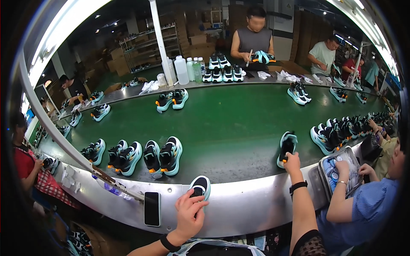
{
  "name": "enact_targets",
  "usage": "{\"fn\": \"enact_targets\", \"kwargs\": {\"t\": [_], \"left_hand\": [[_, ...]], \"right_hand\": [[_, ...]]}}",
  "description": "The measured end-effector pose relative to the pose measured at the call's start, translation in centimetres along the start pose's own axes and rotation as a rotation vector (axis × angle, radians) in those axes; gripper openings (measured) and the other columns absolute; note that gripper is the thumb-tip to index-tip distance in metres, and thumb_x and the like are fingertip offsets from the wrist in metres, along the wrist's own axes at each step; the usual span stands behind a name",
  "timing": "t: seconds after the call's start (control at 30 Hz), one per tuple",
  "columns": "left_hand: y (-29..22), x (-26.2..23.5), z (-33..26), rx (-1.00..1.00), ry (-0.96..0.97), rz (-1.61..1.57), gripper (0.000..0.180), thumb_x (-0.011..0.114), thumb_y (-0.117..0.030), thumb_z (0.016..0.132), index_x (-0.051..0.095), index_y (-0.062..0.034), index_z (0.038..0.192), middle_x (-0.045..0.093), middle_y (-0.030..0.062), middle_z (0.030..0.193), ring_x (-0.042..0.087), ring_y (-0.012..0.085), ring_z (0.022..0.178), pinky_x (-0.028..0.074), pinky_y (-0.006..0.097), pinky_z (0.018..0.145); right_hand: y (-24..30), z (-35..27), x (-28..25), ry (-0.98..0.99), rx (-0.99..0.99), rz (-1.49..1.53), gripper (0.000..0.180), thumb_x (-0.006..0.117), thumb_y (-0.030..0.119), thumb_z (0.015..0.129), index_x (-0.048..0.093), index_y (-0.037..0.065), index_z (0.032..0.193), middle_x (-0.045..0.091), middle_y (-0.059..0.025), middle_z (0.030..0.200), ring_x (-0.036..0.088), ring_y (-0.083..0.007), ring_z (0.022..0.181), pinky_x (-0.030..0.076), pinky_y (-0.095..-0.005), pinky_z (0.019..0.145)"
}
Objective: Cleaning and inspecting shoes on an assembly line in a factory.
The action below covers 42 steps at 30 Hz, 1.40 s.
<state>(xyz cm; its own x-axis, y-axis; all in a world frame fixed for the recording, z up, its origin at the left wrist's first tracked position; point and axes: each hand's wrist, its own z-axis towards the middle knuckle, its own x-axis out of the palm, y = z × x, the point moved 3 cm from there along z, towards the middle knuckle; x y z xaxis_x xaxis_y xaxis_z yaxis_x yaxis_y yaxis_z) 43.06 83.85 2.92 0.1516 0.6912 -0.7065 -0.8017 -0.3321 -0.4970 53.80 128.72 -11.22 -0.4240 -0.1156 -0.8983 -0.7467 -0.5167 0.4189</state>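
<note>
My left hand [191, 212] is closed on a black sneaker with a pale mint sole [200, 184], low on the metal ledge in front of me. Its fingers cover the shoe's rear part, so only the toe end shows well. Further right, my right arm reaches out over the green belt. There my right hand [292, 163] grips a second sneaker [287, 147] of the same kind by its near end, and an orange patch shows beside the fingers. Left of my hands, a pair of matching sneakers [170, 155] stands on the belt.
A phone [152, 209] lies on the metal ledge [239, 205] by a white post. More sneakers [126, 158] line the green belt [222, 115]. At right, a co-worker's hands reach into a metal tray [323, 177]. Bottles [181, 70] and a person with a shoe are across the belt.
</note>
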Motion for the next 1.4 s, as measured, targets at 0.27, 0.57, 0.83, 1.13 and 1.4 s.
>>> {"fn": "enact_targets", "kwargs": {"t": [0.27, 0.57, 0.83, 1.13, 1.4], "left_hand": [[0.3, 3.7, -3.8, -0.401, 0.462, -0.521, 0.033, 0.057, -0.015, 0.092, 0.061, 0.0010, 0.120, 0.062, 0.0194, 0.114, 0.060, 0.0314, 0.105, 0.050, 0.033, 0.085], [6.3, 7.4, -8.2, -0.461, 0.532, -0.372, 0.049, 0.056, -0.019, 0.086, 0.049, 0.0003, 0.131, 0.060, 0.0263, 0.116, 0.058, 0.0397, 0.110, 0.045, 0.044, 0.094], [4.0, 7.2, -4.7, -0.326, 0.465, -0.477, 0.032, 0.053, -0.007, 0.089, 0.060, -0.0025, 0.119, 0.064, 0.0199, 0.105, 0.061, 0.0360, 0.100, 0.047, 0.037, 0.088], [3.7, 7.7, -5.8, -0.368, 0.530, -0.391, 0.028, 0.054, -0.009, 0.089, 0.063, -0.0016, 0.114, 0.064, 0.0173, 0.094, 0.062, 0.0325, 0.085, 0.048, 0.037, 0.076], [4.1, 8.6, -6.5, -0.700, 0.410, -0.641, 0.023, 0.052, -0.010, 0.090, 0.063, 0.0001, 0.107, 0.066, 0.0206, 0.097, 0.063, 0.0361, 0.091, 0.049, 0.037, 0.079]], "right_hand": [[9.0, -13.8, -6.4, 0.300, -0.406, 0.202, 0.042, 0.077, 0.035, 0.073, 0.070, 0.018, 0.110, 0.062, -0.0144, 0.093, 0.063, -0.0312, 0.086, 0.053, -0.0402, 0.077], [16.5, -32.6, -5.2, 1.142, -0.531, 0.835, 0.064, 0.064, 0.015, 0.084, 0.041, 0.018, 0.144, 0.060, -0.0224, 0.119, 0.066, -0.0273, 0.098, 0.051, -0.0373, 0.087], [12.3, -21.7, -8.5, 0.643, -0.382, 0.731, 0.043, 0.076, 0.010, 0.078, 0.065, 0.007, 0.119, 0.062, -0.0028, 0.088, 0.049, -0.0107, 0.070, 0.045, -0.0261, 0.067], [16.6, -21.8, -5.6, 0.860, -0.688, 0.602, 0.063, 0.075, 0.011, 0.073, 0.054, 0.015, 0.132, 0.061, -0.0119, 0.090, 0.058, -0.0258, 0.073, 0.048, -0.0349, 0.070], [18.2, -24.1, -6.8, 0.681, -0.830, 0.162, 0.040, 0.070, 0.010, 0.069, 0.058, 0.008, 0.107, 0.062, -0.0127, 0.082, 0.063, -0.0358, 0.080, 0.049, -0.0447, 0.066]]}}
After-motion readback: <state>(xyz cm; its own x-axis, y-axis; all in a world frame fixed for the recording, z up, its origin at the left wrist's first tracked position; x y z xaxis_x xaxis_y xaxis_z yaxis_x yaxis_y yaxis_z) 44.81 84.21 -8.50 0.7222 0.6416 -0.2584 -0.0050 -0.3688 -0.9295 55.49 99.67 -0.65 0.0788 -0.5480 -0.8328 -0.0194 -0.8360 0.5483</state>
